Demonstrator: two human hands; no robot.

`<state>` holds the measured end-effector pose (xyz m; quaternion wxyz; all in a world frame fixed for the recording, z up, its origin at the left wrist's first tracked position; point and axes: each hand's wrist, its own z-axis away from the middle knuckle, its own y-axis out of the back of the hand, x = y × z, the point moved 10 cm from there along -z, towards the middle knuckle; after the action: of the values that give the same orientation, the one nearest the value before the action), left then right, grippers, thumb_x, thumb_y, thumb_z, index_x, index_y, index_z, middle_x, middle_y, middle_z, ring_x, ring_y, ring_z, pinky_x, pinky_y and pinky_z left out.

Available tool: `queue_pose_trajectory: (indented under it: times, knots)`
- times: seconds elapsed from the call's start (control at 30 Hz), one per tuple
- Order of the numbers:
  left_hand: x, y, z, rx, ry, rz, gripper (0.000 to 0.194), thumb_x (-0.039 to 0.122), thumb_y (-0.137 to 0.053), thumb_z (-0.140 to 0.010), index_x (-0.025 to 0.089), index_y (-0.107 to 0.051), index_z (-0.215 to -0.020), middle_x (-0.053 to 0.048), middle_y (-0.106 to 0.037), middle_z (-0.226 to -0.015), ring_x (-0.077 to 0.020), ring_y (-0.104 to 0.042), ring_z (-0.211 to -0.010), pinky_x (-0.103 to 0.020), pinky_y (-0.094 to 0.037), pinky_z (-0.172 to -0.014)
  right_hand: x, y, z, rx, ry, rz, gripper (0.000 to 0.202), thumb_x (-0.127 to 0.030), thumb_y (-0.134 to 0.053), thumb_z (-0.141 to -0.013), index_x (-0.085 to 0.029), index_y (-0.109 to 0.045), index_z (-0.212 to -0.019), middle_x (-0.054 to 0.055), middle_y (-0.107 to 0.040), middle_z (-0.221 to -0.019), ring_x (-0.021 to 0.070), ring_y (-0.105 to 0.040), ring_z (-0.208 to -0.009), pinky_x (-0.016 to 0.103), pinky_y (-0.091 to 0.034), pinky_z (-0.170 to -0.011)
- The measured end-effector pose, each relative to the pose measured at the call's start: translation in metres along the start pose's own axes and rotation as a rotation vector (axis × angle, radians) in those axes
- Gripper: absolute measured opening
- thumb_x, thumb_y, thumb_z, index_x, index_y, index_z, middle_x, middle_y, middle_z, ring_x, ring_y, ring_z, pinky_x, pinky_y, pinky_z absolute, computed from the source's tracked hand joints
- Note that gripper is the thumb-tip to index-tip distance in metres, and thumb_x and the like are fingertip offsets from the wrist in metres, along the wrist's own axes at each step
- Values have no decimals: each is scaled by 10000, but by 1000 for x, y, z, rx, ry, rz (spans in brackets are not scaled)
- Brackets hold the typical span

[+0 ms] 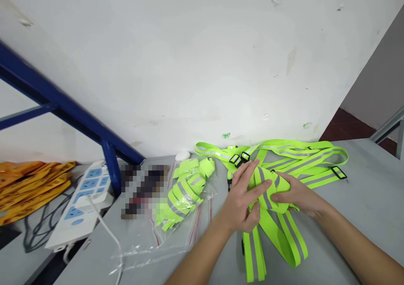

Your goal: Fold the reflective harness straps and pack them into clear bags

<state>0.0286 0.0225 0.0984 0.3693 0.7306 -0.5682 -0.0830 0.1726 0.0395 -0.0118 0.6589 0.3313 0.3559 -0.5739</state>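
Note:
A folded bundle of neon-yellow reflective strap [267,188] with a grey stripe is between my two hands, above the table. My left hand [242,198] presses on its left side, with one finger laid across the front and the others bent. On the right side, my right hand [298,194] grips the bundle, its thumb in front and the other fingers partly hidden behind. Loose strap loops [292,238] hang below onto the table. Behind my hands, more reflective straps [303,150] lie spread out, with black buckles [338,172] on them.
Left of my hands, clear zip bags [176,238] lie with folded neon straps [184,196]. A white power strip [85,196] with a cable stands beside a blue metal frame [110,163]. Orange fabric pieces [31,188] lie far left. A white wall [202,66] rises behind the grey table [362,201].

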Motion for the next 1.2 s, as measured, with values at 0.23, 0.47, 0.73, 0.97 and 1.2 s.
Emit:
queue_pose_trajectory:
  times: [0.23,0.47,0.73,0.97,1.2]
  knots:
    - [-40,9,22,444,545,202,432,239,-477,-933,259,-379,-1353,-141,-314,-1495,-262,-315,-1395,-467,-348,-1081,-25,-6,1,-54,203,-45,685,-307,-831,-595,-258,-606,-1241,31,-736,-1011,245,-694,-875,335,-575,-721]
    - [-53,21,30,514,631,70,118,277,-557,-904,221,-602,-998,-68,-561,-1065,-207,-549,-1085,-379,-447,-959,-48,-5,7,34,347,166,478,-331,-767,-627,-235,-675,-1086,37,-737,-941,265,-685,-846,360,-560,-719]
    - [-61,2,32,372,759,306,311,364,-465,-950,217,-631,-1168,-82,-672,-1117,-228,-618,-1057,-371,-492,-901,-60,-1,10,38,503,303,389,-301,-699,-694,-220,-644,-1070,23,-711,-957,233,-662,-834,331,-534,-713]
    - [-66,0,29,349,881,593,485,529,-387,-942,186,-713,-1048,-95,-715,-1062,-259,-657,-987,-405,-513,-892,-61,-1,11,43,519,345,390,-290,-689,-697,-227,-658,-1081,26,-711,-958,243,-661,-839,323,-535,-688]
    - [-76,-12,21,57,1000,693,440,539,-489,-887,191,-730,-1004,-47,-740,-959,-249,-663,-883,-358,-511,-836,-61,10,9,91,549,423,463,-311,-714,-673,-220,-654,-1123,43,-703,-1050,262,-660,-923,323,-549,-720]
